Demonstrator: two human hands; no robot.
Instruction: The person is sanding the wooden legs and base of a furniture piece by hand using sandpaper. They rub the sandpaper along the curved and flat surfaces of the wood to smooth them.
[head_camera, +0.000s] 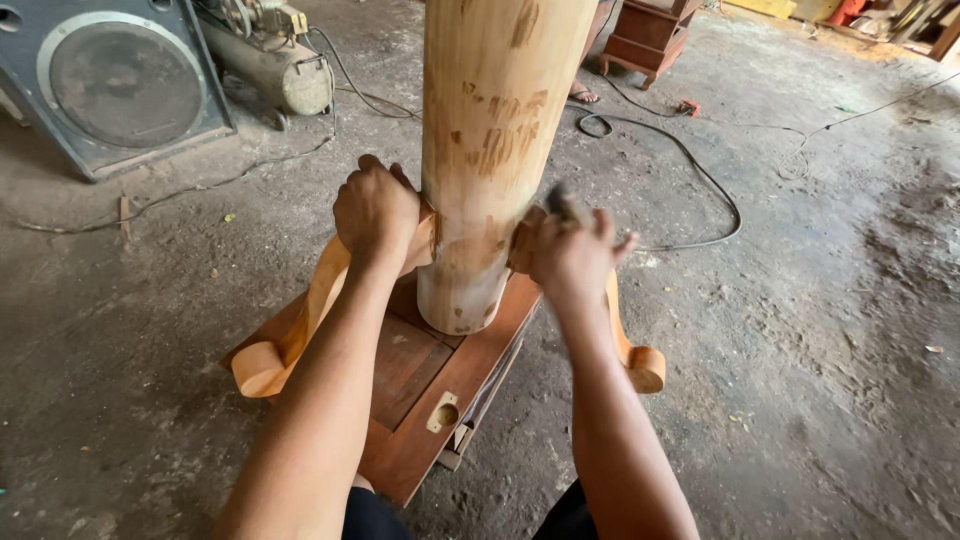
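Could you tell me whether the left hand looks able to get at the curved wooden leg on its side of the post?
Probably yes: the left hand already rests on that curved leg, nothing between.

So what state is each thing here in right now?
Wooden post: upright, bare, patchy.
Left hand: closed on the left curved leg.
Right hand: blurred, at the right curved leg.
Panelled door: flat under the post.
Cable: loose on the floor.
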